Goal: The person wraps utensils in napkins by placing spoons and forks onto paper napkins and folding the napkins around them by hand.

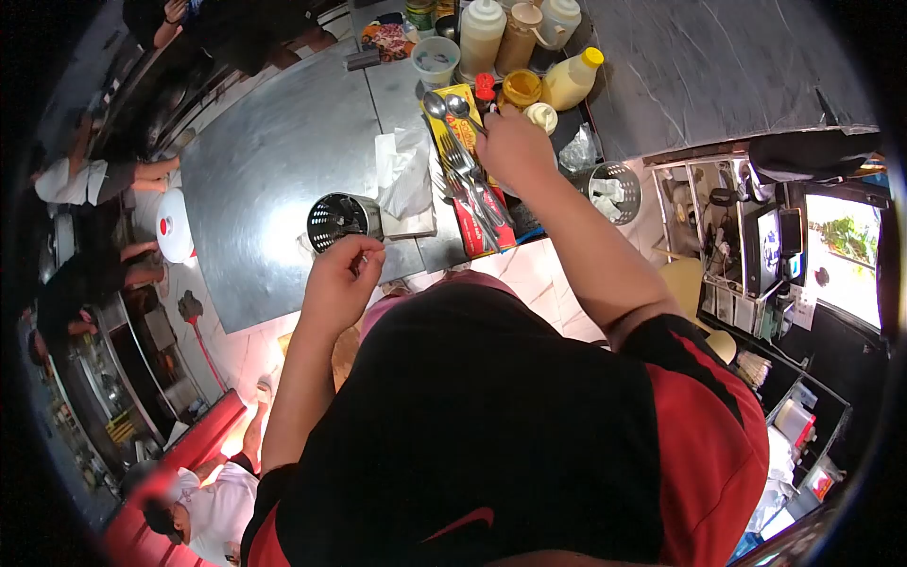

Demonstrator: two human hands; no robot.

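My right hand (516,149) is at the cutlery, its fingers closed at the handle of a spoon (458,106). Beside and below it, several forks (459,161) and spoons lie on a yellow box (457,94) and a red box (470,231). My left hand (342,283) is curled closed at the near edge of a perforated metal cutlery holder (338,215), whose opening faces me. What its fingers hold, if anything, is hidden. White paper napkins (404,170) lie between the holder and the cutlery.
Squeeze bottles (482,38), a yellow-capped bottle (572,80), a mustard-coloured jar (521,89) and a plastic tub (436,59) crowd the far side. Right of the cutlery is a perforated basket (612,194). The metal table (255,180) extends left; other people are beyond it.
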